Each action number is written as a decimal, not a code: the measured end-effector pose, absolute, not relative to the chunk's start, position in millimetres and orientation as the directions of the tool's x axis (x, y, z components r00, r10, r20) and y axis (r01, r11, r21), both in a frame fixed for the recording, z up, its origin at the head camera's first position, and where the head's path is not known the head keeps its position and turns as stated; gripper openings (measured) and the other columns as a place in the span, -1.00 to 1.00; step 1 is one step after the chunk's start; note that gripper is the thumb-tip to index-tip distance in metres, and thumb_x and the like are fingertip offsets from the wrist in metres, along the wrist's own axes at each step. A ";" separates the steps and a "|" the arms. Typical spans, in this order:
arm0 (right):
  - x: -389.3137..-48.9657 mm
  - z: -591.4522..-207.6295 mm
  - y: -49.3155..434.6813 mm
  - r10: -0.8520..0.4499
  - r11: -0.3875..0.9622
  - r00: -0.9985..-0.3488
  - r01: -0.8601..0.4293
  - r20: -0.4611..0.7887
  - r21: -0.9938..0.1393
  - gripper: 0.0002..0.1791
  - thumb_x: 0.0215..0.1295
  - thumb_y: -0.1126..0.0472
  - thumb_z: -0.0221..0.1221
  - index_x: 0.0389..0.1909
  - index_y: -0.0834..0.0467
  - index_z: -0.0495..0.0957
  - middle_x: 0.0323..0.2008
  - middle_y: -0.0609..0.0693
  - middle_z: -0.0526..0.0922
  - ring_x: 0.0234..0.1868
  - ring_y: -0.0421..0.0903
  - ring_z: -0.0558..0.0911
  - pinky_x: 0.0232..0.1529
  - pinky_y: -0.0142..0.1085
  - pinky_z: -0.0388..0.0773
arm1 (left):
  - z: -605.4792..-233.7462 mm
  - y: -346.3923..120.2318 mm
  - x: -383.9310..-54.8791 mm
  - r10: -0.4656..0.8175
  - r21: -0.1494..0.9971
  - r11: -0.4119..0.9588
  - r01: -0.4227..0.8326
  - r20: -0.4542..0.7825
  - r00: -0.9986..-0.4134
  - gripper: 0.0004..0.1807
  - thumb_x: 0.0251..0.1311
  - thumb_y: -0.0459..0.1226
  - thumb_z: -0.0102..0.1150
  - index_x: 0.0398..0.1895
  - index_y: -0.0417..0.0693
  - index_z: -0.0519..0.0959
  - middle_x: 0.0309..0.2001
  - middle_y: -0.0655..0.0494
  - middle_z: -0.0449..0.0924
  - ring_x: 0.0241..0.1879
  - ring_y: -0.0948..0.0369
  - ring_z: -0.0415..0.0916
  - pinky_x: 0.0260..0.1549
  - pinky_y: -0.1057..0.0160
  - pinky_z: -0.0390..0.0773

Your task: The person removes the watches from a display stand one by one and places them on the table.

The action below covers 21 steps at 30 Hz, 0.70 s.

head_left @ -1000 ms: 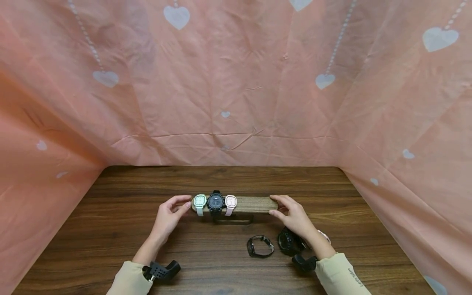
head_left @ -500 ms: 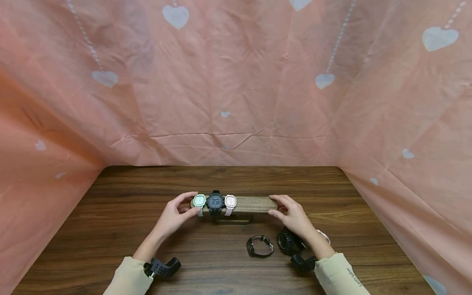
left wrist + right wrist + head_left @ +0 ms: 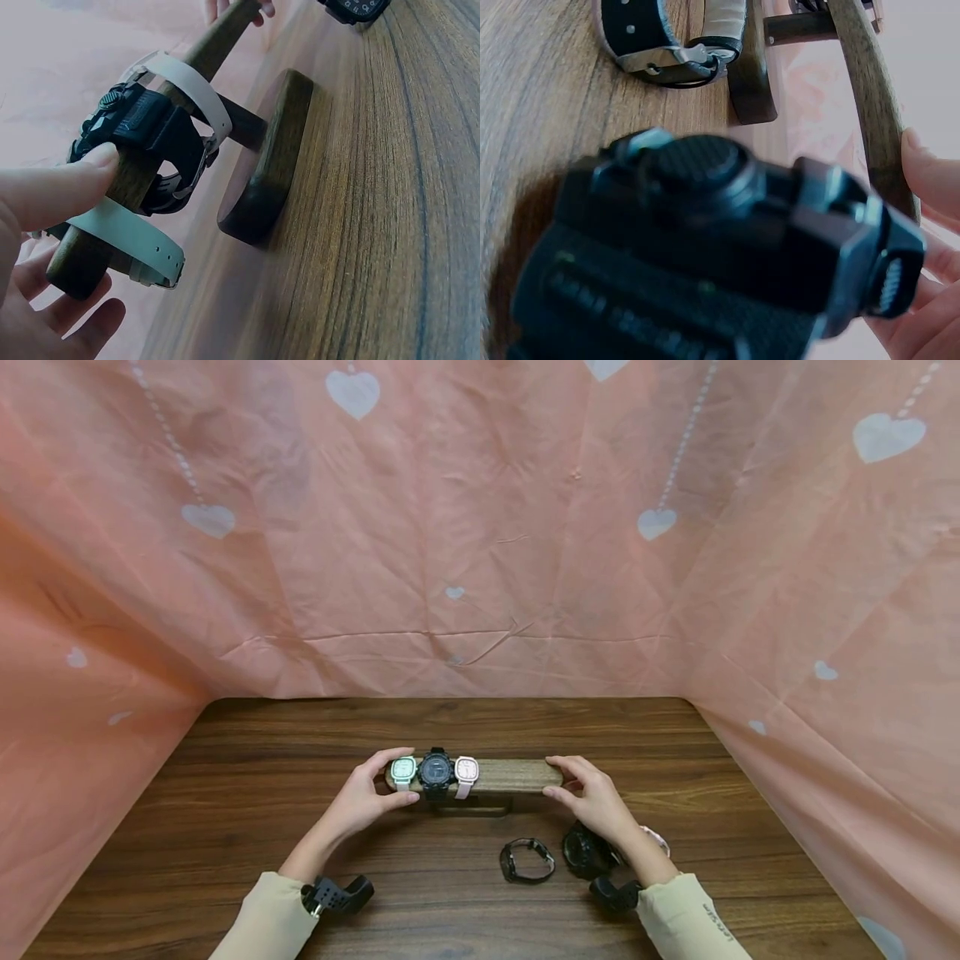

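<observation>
A wooden watch stand [image 3: 517, 776] is upright on the table, its bar carrying a mint watch [image 3: 403, 768], a black watch [image 3: 436, 771] and a pale pink watch [image 3: 467, 769] side by side at the left. My left hand [image 3: 360, 797] grips the bar's left end around the mint watch, thumb in front and fingers behind. In the left wrist view the thumb [image 3: 75, 180] lies on the bar beside the black watch. With my right hand [image 3: 600, 797] I hold the bar's bare right end between thumb and fingers.
A black-strapped watch [image 3: 528, 861] lies in front of the stand. To its right is a bulky black watch [image 3: 587, 852], and a pale pink watch [image 3: 656, 837] shows partly behind the right forearm. Pink cloth [image 3: 480, 568] with hearts surrounds the wooden table [image 3: 225, 827].
My left hand has slid rightward along the bar, its thumb and fingers now reaching past the mint watch. The right hand keeps its hold, and the stand stays in place.
</observation>
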State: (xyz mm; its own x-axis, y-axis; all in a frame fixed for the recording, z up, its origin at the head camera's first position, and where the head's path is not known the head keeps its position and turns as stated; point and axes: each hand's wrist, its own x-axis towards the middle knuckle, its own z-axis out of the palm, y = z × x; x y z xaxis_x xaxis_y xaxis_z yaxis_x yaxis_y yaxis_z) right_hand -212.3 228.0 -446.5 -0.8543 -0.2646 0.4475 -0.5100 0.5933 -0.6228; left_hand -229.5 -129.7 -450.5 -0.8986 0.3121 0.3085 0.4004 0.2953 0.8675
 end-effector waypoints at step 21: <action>-211.1 -446.1 229.3 -0.262 0.599 -0.866 -0.491 0.425 -0.633 -0.52 0.05 0.29 0.34 0.05 0.24 0.51 -0.13 0.04 0.56 -0.30 -0.10 0.55 -0.26 -0.14 0.59 | -454.3 -127.5 -232.9 0.337 0.901 0.252 0.352 0.259 -0.905 -0.28 -0.15 -0.40 0.45 0.18 -0.05 0.41 -0.15 -0.03 0.49 -0.33 0.17 0.46 -0.46 0.30 0.54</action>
State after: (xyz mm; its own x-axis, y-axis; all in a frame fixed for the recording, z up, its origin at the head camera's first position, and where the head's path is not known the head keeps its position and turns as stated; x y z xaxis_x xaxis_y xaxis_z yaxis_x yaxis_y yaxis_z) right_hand -211.1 229.3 -446.1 -0.8664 -0.2619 0.4253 -0.4914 0.5987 -0.6325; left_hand -232.9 -127.5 -454.3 -0.9050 0.3374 0.2592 0.3521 0.2519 0.9014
